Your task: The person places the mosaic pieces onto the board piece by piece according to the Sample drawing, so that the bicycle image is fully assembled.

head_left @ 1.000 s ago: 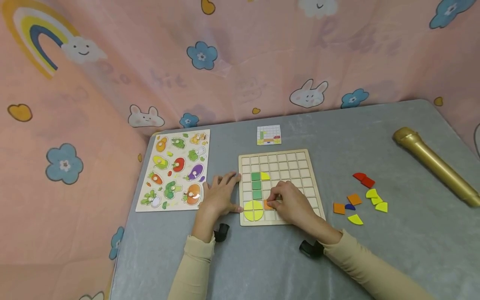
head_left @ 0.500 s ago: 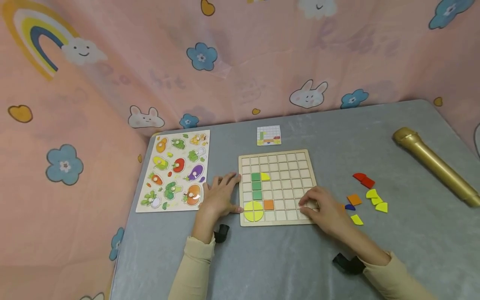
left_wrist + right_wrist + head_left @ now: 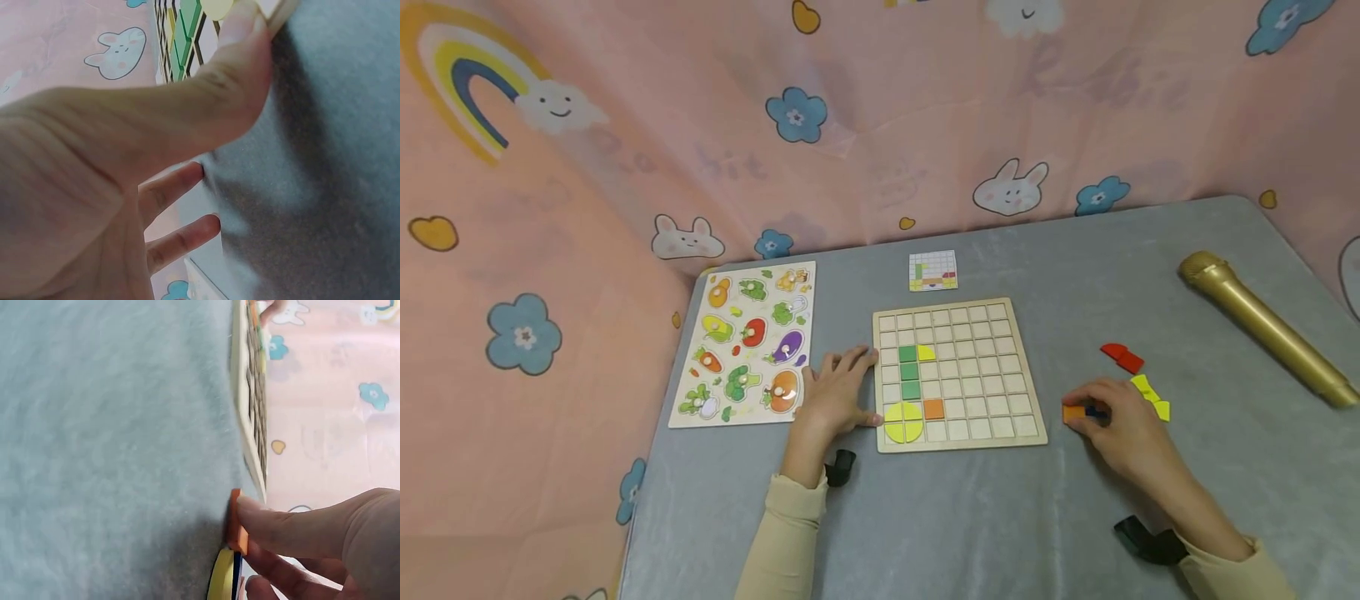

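Note:
My left hand (image 3: 835, 392) lies with spread fingers along the left edge of a wooden grid board (image 3: 962, 448), thumb touching its frame. Several green square tiles (image 3: 910, 371), a yellow quarter-round tile (image 3: 927, 353), an orange square tile (image 3: 933, 409) and a circle of yellow quarter tiles (image 3: 895, 413) sit in its cells. Right of the board, my right hand (image 3: 1131, 429) pinches another orange square tile (image 3: 235, 522) between thumb and fingers, low at the table. A dark blue tile (image 3: 237, 575) and a yellow tile (image 3: 220, 578) lie beside it; the hand covers other pieces.
Red tiles (image 3: 1123, 358) and yellow tiles (image 3: 1150, 396) lie beyond the right hand. A small pattern card (image 3: 934, 271) lies behind the board. At left is a vegetable peg puzzle (image 3: 748, 417); a gold microphone (image 3: 1262, 325) lies far right on the grey table.
My right hand has let go of the orange tile in the board's grid and moved right to the loose pieces, where it now pinches another orange tile. The left hand stays put.

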{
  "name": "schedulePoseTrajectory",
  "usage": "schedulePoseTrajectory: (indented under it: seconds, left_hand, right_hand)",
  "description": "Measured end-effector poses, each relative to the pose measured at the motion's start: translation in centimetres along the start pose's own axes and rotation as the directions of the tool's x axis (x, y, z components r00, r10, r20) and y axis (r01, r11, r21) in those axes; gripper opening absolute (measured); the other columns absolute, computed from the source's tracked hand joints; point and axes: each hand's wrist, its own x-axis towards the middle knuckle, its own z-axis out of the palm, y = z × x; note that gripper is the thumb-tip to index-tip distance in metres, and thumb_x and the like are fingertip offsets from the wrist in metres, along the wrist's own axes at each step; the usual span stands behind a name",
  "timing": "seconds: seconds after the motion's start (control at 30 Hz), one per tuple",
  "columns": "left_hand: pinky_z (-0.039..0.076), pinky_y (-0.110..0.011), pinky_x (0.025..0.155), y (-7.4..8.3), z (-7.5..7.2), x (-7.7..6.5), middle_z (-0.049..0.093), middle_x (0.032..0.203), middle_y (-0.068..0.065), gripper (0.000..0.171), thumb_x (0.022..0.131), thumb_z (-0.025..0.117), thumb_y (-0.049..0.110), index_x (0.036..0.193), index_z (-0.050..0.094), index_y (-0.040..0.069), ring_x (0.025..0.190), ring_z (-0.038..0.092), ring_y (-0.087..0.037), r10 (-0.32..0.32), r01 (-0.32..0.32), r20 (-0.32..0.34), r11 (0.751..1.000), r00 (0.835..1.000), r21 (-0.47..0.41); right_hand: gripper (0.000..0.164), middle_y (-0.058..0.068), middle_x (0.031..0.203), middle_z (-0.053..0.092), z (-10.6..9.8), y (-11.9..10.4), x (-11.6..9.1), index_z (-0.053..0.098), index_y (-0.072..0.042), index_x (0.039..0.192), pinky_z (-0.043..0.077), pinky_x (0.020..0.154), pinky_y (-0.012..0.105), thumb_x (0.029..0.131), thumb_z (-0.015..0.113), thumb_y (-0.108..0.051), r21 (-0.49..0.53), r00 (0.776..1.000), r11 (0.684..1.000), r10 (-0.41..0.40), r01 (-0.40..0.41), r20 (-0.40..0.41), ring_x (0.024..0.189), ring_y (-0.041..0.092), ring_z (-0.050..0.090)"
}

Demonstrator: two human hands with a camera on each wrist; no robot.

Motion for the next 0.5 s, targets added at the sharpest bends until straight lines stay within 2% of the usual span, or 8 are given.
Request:
schedulePoseTrajectory:
  seconds: [0.27, 0.5]
  left_hand:
    - [0.019, -0.072, 0.120, 0.2, -0.1, -0.1, 0.033, 0.173, 0.000, 0.100, 0.078, 0.095, 0.033, 0.163, 0.044, 0.022, 0.150, 0.035, -0.036, -0.004, 0.004, 0.000, 1.000, 1.000, -0.006]
    - [0.019, -0.073, 0.121, 0.1, 0.0, 0.1, 0.033, 0.173, -0.001, 0.100, 0.078, 0.095, 0.033, 0.163, 0.044, 0.022, 0.150, 0.035, -0.036, -0.006, 0.006, 0.001, 1.000, 1.000, 0.000]
  right_hand:
    - [0.018, 0.011, 0.092, 0.075, -0.1, -0.5, 0.5, 0.079, -0.005, 0.094, 0.049, 0.074, 0.033, 0.080, 0.090, -0.002, 0.021, 1.000, 0.999, 0.026, -0.026, -0.005, 0.086, 0.027, 0.064]
    - [0.019, 0.008, 0.096, 0.080, 1.3, -2.8, 1.1, 0.087, -0.013, 0.093, 0.044, 0.073, 0.025, 0.076, 0.095, -0.010, 0.096, 0.996, 0.995, -0.019, 0.027, -0.090, 0.089, 0.022, 0.062]
